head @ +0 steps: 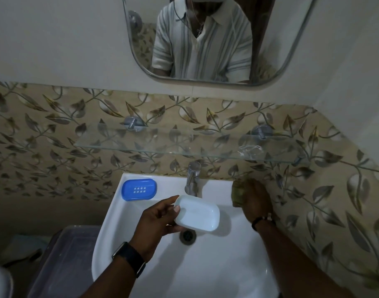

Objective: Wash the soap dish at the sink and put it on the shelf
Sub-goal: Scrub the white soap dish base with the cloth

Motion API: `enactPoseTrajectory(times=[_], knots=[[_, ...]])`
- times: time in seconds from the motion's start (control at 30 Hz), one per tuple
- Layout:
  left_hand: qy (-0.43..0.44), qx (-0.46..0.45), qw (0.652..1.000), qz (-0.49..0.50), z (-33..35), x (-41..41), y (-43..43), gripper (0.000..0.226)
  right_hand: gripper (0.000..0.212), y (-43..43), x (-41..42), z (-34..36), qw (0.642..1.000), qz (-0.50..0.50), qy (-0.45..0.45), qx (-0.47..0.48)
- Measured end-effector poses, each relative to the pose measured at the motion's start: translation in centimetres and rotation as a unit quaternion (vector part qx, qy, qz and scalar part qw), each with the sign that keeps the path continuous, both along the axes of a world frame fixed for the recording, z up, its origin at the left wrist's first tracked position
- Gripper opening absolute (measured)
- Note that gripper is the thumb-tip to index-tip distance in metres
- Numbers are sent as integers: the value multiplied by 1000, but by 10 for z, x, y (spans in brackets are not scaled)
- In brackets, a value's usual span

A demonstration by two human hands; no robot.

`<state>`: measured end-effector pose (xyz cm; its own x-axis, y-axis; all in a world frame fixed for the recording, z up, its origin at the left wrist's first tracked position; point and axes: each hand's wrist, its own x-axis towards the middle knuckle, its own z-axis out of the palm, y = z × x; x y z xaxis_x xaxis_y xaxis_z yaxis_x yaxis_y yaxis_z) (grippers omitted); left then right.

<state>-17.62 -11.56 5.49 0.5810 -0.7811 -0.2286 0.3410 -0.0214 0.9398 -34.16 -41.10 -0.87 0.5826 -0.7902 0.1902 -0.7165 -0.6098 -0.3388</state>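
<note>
My left hand (158,220) grips a white soap dish tray (198,212) by its left end and holds it over the white sink (141,211), just above the drain (187,235) and below the tap (192,179). The blue slotted part of the soap dish (139,189) lies on the sink's back left rim. My right hand (254,201) rests on a greenish scrub pad (238,193) at the sink's back right corner, its fingers closed over it. A glass shelf (162,143) runs along the wall above the tap. No water is visibly running.
A small clear object (249,150) sits at the right of the glass shelf. A mirror (205,39) hangs above, reflecting a person's striped shirt. A lidded grey plastic bin (61,261) stands left of the sink. The leaf-patterned tiled wall is close on the right.
</note>
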Motion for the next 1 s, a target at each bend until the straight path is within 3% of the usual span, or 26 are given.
enactPoseTrajectory(times=[0.07,0.2,0.4,0.5,0.63,0.77,0.87,1.0], knots=[[6,-4,1000,3,-2,-2,-5,43,45,6,-4,-14,997,75,7,-35],[18,-9,1000,10,-6,-4,-13,45,80,9,-5,-37,979,74,188,-3],[32,-16,999,18,-12,0,-15,39,109,13,-4,-35,974,74,212,3],[28,-18,999,11,-11,2,-15,38,95,13,-4,-33,975,70,212,21],[33,-26,999,5,-8,4,-12,37,91,14,-5,-22,983,59,162,65],[37,-27,999,7,-7,5,-4,38,77,28,2,6,1000,-14,16,9],[43,-30,999,7,-7,6,6,39,80,45,9,29,995,-28,-84,-49],[60,-43,997,15,-10,10,28,41,74,70,20,40,985,7,-134,-112]])
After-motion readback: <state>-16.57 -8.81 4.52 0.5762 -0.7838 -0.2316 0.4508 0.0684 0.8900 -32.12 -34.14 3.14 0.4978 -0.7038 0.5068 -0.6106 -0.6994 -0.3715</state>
